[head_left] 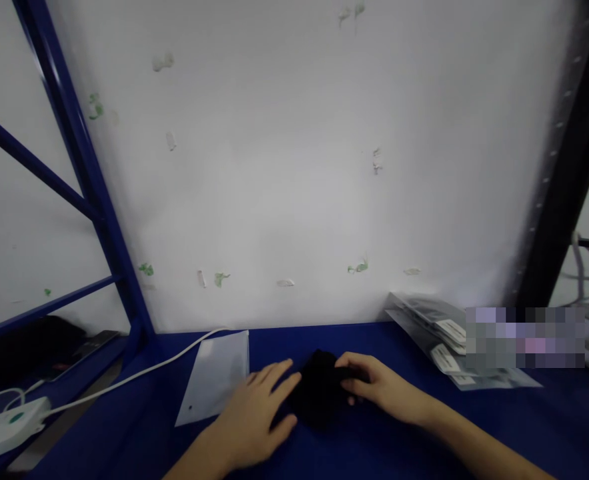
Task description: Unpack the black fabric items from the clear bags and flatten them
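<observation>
A soft-looking black item [319, 400] lies on the blue surface [344, 457] between the two hands, its details lost in the dark. The right hand [377, 387] is closed around a narrow part at its right edge, thumb against fingers, probably because that part offers the easiest grip. The left hand [259, 413] is open, fingers spread, holding nothing visible; its fingertips reach the item's left edge, perhaps to steady it, though contact is unclear. The pale pouch [209, 380] and clear bags [442, 340] lie to either side, which leaves the hands working room.
</observation>
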The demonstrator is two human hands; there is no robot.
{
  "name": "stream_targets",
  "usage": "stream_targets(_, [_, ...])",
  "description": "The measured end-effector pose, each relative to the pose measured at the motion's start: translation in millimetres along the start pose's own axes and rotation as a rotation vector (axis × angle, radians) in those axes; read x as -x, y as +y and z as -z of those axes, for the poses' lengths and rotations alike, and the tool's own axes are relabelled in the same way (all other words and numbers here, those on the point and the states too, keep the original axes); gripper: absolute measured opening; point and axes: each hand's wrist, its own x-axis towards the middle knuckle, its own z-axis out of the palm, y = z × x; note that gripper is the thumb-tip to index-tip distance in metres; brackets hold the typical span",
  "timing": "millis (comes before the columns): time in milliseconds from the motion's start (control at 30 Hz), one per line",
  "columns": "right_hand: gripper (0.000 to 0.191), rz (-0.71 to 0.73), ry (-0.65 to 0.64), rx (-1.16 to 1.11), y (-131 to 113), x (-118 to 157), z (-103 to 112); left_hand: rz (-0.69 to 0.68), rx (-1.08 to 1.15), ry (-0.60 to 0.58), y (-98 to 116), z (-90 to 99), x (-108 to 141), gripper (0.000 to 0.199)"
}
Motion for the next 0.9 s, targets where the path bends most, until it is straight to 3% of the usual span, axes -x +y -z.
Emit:
stream_targets(100, [0.026,-0.065,0.116,-0.2,2,-5,-2,-0.132,0.091,-0.03,12,2.9,3,0.069])
stream_targets(200, [0.025,-0.091,0.337,-0.038,7,-9,7,-0.139,0.104,-0.043,12,4.6,4,0.057])
stream_targets(333, [0.02,-0.068,0.526,0.196,19,-10,27,-0.099,0.1,-0.039,6,3.3,1,0.046])
stream_targets(467, [0.04,0.045,0.673,0.393,21,-7,30,-0.084,0.107,-0.029,5,1.9,0,0.04])
stream_targets(567, [0.042,0.227,0.562,0.63,8,-2,18,-0.087,0.105,-0.027,8,1.5,-1,0.042])
stream_targets(667, [0.039,0.32,0.275,0.832,-5,3,2,-0.115,0.073,-0.018,9,-0.3,-2,0.06])
stream_targets(767, [0.033,0.28,0.081,0.925,-10,5,-9,-0.139,0.016,-0.017,8,-4.4,-1,0.075])
stream_targets(900, [0.025,0.169,0.037,0.958,-10,2,-5,-0.08,-0.062,0.033,1,-12.5,0,0.07])
